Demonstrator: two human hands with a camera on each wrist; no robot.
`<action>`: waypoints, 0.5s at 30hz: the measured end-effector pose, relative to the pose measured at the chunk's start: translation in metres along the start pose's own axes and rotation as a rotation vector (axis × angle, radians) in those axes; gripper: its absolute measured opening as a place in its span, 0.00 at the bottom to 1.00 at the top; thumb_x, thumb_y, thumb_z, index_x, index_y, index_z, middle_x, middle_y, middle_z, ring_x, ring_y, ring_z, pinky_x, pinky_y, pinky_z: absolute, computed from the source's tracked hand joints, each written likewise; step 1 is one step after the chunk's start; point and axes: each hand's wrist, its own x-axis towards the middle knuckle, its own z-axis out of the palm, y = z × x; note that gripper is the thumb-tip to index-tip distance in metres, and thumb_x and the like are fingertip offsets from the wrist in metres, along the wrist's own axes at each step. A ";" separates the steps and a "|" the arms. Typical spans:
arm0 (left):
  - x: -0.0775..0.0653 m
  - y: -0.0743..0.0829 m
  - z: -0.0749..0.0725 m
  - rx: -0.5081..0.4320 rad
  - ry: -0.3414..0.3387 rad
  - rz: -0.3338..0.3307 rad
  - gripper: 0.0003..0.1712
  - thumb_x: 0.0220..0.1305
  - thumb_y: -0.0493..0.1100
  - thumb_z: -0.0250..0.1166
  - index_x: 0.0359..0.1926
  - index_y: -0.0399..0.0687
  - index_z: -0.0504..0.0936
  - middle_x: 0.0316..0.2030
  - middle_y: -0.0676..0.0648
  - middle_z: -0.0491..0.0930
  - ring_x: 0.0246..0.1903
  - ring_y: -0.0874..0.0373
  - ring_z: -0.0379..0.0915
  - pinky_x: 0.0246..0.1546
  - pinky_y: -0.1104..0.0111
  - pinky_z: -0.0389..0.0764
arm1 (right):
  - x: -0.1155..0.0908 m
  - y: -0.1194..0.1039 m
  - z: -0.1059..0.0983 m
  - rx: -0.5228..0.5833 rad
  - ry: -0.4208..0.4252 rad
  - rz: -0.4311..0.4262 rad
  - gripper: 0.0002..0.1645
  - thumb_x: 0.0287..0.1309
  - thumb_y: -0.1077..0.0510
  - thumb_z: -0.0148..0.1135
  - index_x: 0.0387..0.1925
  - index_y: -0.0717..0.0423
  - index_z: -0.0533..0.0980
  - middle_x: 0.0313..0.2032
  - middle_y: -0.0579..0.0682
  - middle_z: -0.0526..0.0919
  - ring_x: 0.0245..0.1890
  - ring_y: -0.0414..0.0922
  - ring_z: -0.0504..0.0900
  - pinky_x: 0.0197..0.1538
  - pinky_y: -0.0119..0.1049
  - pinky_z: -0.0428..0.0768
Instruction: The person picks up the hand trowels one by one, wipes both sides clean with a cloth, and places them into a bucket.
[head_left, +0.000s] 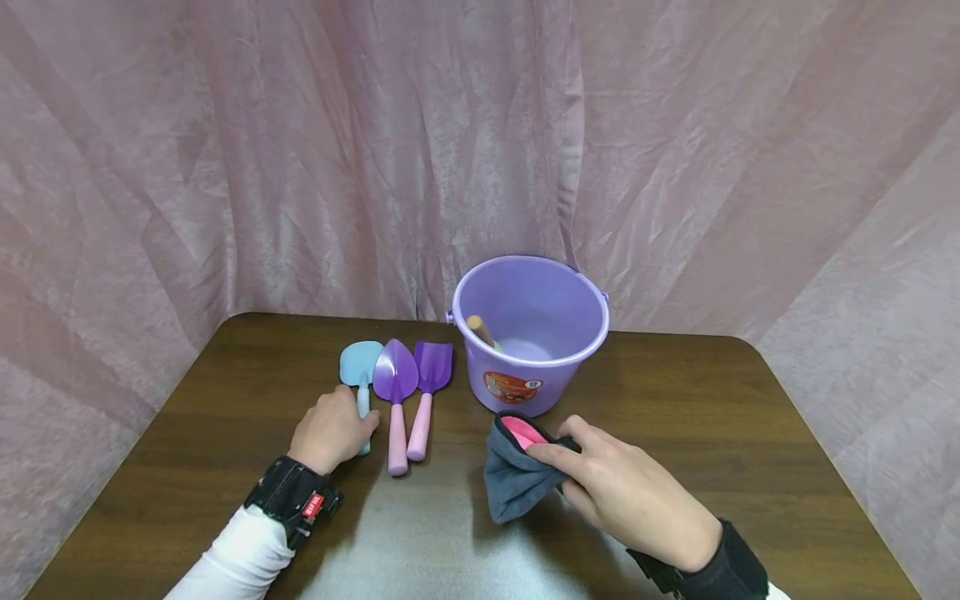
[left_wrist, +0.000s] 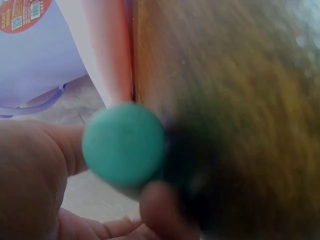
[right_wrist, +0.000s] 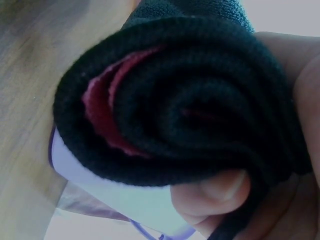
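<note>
Head view first: the left hand (head_left: 330, 433) is wrapped around the light-blue shovel (head_left: 361, 360), covering much of its handle on the wood-grain worktop (head_left: 712, 400). Just beside it lie a pointed purple trowel (head_left: 395, 371) and a square-ended purple spade (head_left: 435, 364), both pink-handled. Over to the right hand (head_left: 637, 492), pinching a soft grey-blue cloth pouch (head_left: 517, 479), pink lining (head_left: 522, 432) peeping out, right in front of the lilac plastic bucket (head_left: 555, 379). A wooden stick (head_left: 480, 329) pokes up inside, its lower end hard to make out. The orange oval label (head_left: 512, 387) is too small to read.

Left wrist now, and it's blurry! A round teal handle end (left_wrist: 124, 145) sits between thumb and fingers; the bucket's label, cut off at the edge, shows a QR code (left_wrist: 16, 22) and a barcode (left_wrist: 35, 10).

Right wrist: thick, dark, ribbed-looking folds fill the picture, gripped at the edge, hiding most of the bucket.
</note>
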 end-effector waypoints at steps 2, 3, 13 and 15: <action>0.000 -0.001 0.000 -0.011 0.003 -0.004 0.22 0.68 0.48 0.67 0.41 0.30 0.73 0.28 0.40 0.76 0.26 0.47 0.76 0.23 0.56 0.77 | 0.000 0.000 0.000 0.002 -0.005 0.003 0.35 0.55 0.68 0.65 0.63 0.41 0.83 0.43 0.40 0.73 0.29 0.33 0.69 0.33 0.26 0.71; 0.000 -0.001 -0.001 -0.015 0.005 -0.006 0.22 0.68 0.47 0.67 0.42 0.29 0.72 0.28 0.40 0.76 0.26 0.46 0.77 0.24 0.56 0.77 | 0.000 0.000 0.000 0.001 -0.009 0.006 0.35 0.55 0.68 0.65 0.63 0.41 0.83 0.43 0.40 0.73 0.29 0.33 0.69 0.33 0.26 0.71; 0.006 -0.007 0.000 -0.031 0.063 -0.026 0.24 0.69 0.45 0.66 0.45 0.26 0.69 0.28 0.37 0.75 0.27 0.43 0.76 0.26 0.51 0.78 | -0.001 -0.001 0.000 -0.012 -0.004 0.007 0.38 0.54 0.68 0.65 0.66 0.40 0.82 0.43 0.40 0.72 0.29 0.33 0.68 0.32 0.26 0.70; 0.007 -0.010 0.000 -0.025 0.089 -0.025 0.24 0.69 0.45 0.66 0.45 0.25 0.68 0.28 0.36 0.75 0.27 0.42 0.77 0.27 0.49 0.79 | -0.001 -0.001 0.000 -0.013 -0.001 0.007 0.38 0.53 0.68 0.65 0.66 0.40 0.82 0.43 0.40 0.72 0.28 0.33 0.67 0.32 0.26 0.70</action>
